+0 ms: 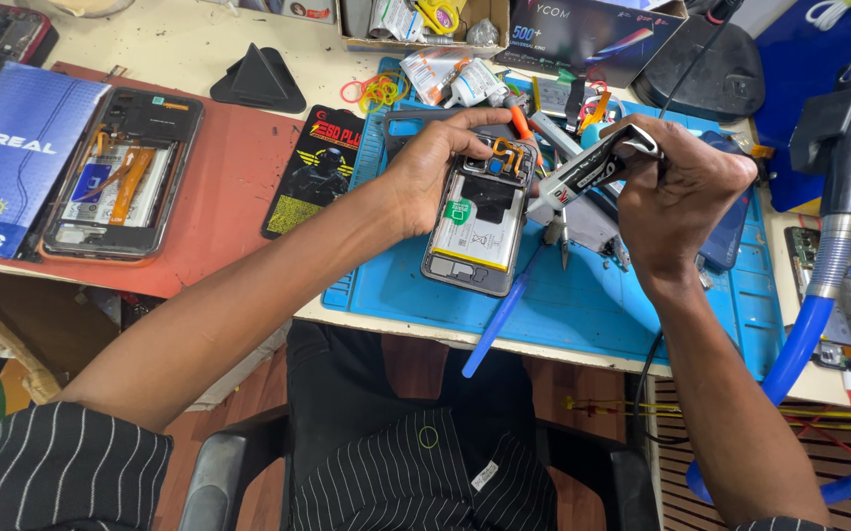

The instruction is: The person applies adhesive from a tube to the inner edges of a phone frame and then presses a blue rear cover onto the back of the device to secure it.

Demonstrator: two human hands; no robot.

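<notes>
1. Closest to you, your lap in dark pinstriped cloth (416,472) fills the bottom of the view, with a black chair arm (229,472) at your left knee.
2. A blue plastic pry stick (496,320) lies across the near edge of the blue work mat (642,315), its end sticking out over the table's edge.
3. Your left hand (435,167) grips the opened phone (480,226) from its left side: the fingers curl over the top end near the camera module and the thumb presses on the near side. The phone lies back-off on the mat, tilted slightly, with its white battery showing.
4. Your right hand (681,197) is closed around a silver and black tool (598,167), fingers wrapped tight. The tool's tip points left and meets the phone's upper right edge.
5. Metal tweezers (558,231) lie on the mat just below that tool.
6. At the far left, a second opened phone (121,172) rests on a red mat (229,216), beside a blue box (12,157).
7. Farther back sit rubber bands (376,91), small tubes (455,79) and a black triangular stand (256,81).
8. On your right, blue hoses (839,344) hang from a metal arm.
</notes>
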